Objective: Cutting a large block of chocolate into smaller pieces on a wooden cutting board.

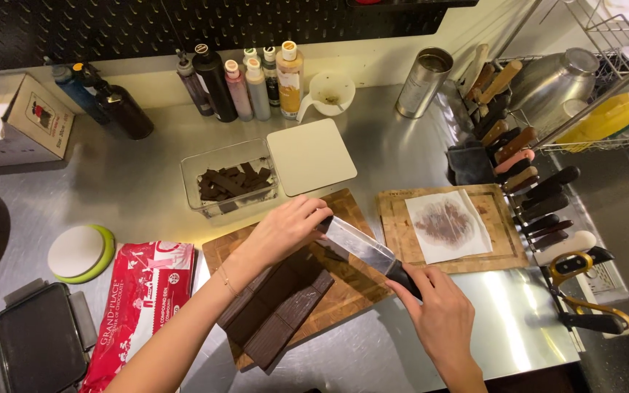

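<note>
A large slab of dark chocolate (282, 302) lies on a wooden cutting board (351, 291). My right hand (438, 313) grips the black handle of a big knife (358, 244), its blade laid across the slab's far end. My left hand (285, 229) presses flat on the back of the blade near its tip. Behind the board stands a clear plastic container (228, 178) with cut chocolate pieces inside, and its white lid (311, 156) lies beside it.
A second wooden board (493, 240) with stained paper lies to the right, next to a rack of knives (525, 175). A red chocolate bag (147, 291), a round green-rimmed lid (80, 252) and a black tray (38, 342) sit at left. Bottles (242, 84) line the back wall.
</note>
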